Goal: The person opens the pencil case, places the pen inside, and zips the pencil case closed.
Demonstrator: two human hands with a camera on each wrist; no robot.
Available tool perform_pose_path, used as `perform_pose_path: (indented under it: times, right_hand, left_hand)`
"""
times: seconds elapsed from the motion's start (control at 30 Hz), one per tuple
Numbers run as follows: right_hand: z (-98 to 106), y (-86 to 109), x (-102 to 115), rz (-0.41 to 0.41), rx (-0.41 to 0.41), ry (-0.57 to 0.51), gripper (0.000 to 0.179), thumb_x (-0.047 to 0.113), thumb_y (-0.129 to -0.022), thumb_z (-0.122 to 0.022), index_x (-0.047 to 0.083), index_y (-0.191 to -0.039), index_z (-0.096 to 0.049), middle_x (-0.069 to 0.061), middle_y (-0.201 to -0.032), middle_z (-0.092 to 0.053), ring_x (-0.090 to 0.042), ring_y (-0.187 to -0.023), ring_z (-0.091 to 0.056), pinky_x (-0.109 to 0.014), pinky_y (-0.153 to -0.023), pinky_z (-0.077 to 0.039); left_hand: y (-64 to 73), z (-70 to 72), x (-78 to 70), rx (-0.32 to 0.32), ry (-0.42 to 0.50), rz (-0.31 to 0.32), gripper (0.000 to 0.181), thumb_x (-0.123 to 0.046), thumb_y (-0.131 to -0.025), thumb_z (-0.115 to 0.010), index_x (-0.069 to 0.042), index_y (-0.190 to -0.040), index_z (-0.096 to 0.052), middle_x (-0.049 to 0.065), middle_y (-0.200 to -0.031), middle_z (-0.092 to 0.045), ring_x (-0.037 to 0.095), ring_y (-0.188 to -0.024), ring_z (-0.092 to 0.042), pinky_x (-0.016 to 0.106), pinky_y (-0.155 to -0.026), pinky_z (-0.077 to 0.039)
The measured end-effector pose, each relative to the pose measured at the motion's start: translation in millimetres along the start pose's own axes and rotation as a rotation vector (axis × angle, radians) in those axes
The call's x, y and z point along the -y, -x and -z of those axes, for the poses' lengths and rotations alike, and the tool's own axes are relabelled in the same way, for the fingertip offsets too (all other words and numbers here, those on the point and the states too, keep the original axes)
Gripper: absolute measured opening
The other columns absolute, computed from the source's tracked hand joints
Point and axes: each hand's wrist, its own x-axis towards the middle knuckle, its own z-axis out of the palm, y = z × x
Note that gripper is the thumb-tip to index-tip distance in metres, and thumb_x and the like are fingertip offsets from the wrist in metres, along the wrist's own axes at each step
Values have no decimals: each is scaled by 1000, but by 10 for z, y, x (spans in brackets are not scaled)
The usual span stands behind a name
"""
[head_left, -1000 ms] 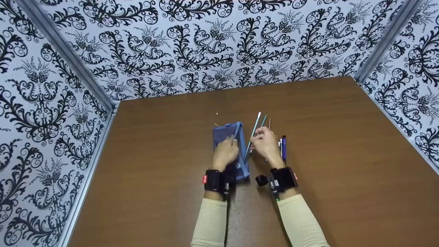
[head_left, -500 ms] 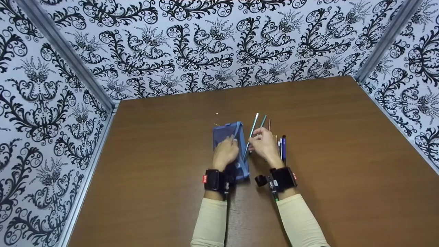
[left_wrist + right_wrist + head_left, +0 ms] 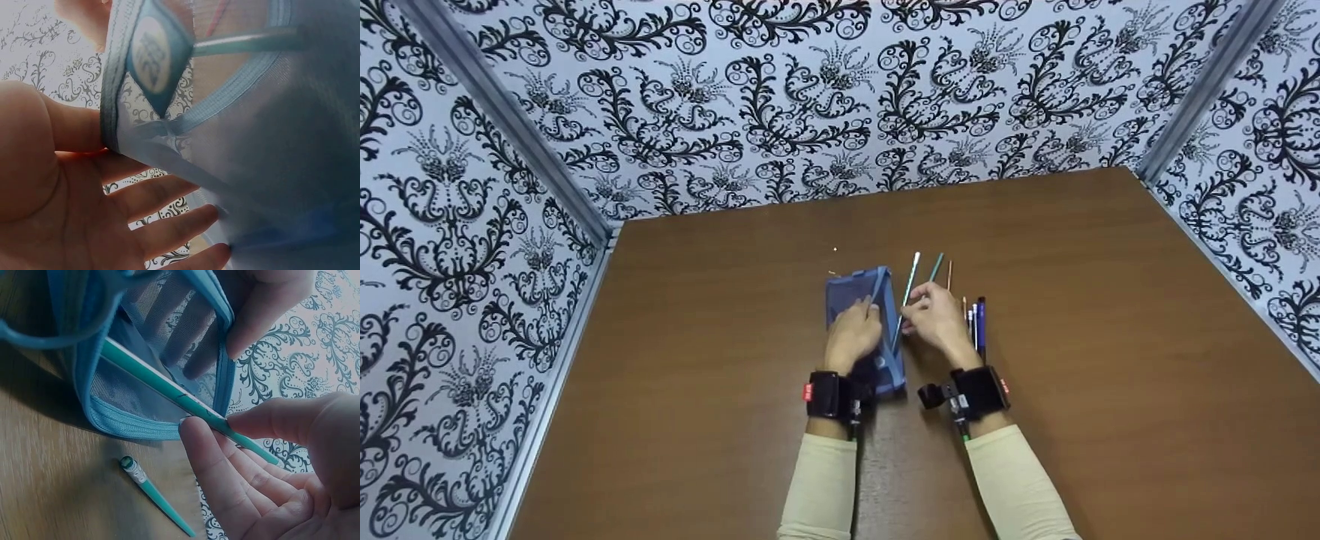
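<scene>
A blue mesh zip pencil case [image 3: 847, 289] lies on the table with its mouth held apart. My left hand [image 3: 855, 330] grips its rim, the thumb [image 3: 79, 126] on one side and the fingers [image 3: 174, 228] behind the mesh. Between thumb and fingertips, my right hand [image 3: 937, 319] pinches a green pencil [image 3: 163, 388]. That pencil slants through the case's mouth, one end inside; the left wrist view shows its green shaft [image 3: 247, 42] past the zip edge. Just outside the mouth, a second green pencil [image 3: 157, 495] with a metal-banded end lies on the table.
Beyond my right hand are a teal pencil [image 3: 937, 266] and a reddish pencil [image 3: 949, 274]. Right of that hand lie a blue pen [image 3: 981, 326] and several other slim writing tools. Patterned walls [image 3: 840, 97] border the brown table [image 3: 697, 337].
The pencil in my right hand has slid down and left, deeper into the case, its far tip now lower. My left hand and the case have stayed put.
</scene>
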Motion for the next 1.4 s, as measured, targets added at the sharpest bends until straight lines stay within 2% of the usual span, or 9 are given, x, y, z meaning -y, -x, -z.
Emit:
perform_pose_path:
  times: [0.3,0.6,0.7,0.77,1.0,1.13,1.4]
  right_hand:
    - [-29,9,21,-33,27,65,22,-5,-88,-64,-6,-107,-54,-19,-87,-71,-34,-72,-72,-39,-68,-61]
    - [-80,19,13,-57,101,0,22,-7,-88,-61,-9,-108,-53,-9,-79,-66,-17,-59,-65,-34,-64,-61]
    - [-100,20,10,-69,108,4,22,-7,-88,-61,-9,-108,-53,-7,-78,-64,-18,-60,-66,-35,-66,-61]
    - [-114,20,13,-79,112,2,22,-7,-88,-61,-8,-109,-54,-7,-78,-64,-20,-63,-67,-37,-68,-61]
    - [-146,31,-5,-89,135,-14,23,-8,-89,-59,-10,-111,-54,-21,-90,-70,-27,-69,-70,-38,-70,-61]
    - [-154,41,-6,-88,137,-8,24,-8,-88,-58,-10,-112,-55,-20,-89,-70,-26,-70,-71,-37,-70,-61]
    - [-175,36,-13,-66,135,39,25,-8,-88,-57,-12,-113,-57,-20,-90,-71,-21,-68,-69,-32,-66,-61]
  left_hand:
    - [-9,-8,-4,-12,-8,4,50,-28,-105,-34,-3,-148,-44,22,-151,-43,38,-138,-43,46,-117,-32]
    - [2,1,-1,-23,-7,-20,51,-26,-104,-33,0,-146,-45,23,-149,-45,39,-137,-44,46,-116,-34]
    - [0,0,1,-20,-6,-22,51,-26,-104,-33,1,-146,-45,23,-149,-45,39,-138,-44,46,-116,-34]
    - [-3,-1,3,-15,0,-17,51,-26,-105,-33,0,-147,-44,23,-150,-44,39,-138,-43,46,-116,-33]
    - [3,-6,4,-11,18,-9,52,-27,-105,-33,1,-148,-43,24,-151,-42,40,-138,-42,47,-117,-31]
    - [15,-1,-6,-9,12,-2,52,-28,-105,-33,0,-148,-42,23,-151,-41,41,-138,-42,48,-116,-32]
    - [14,9,-8,-17,12,-30,50,-25,-105,-33,2,-146,-44,26,-149,-43,43,-136,-43,49,-116,-33]
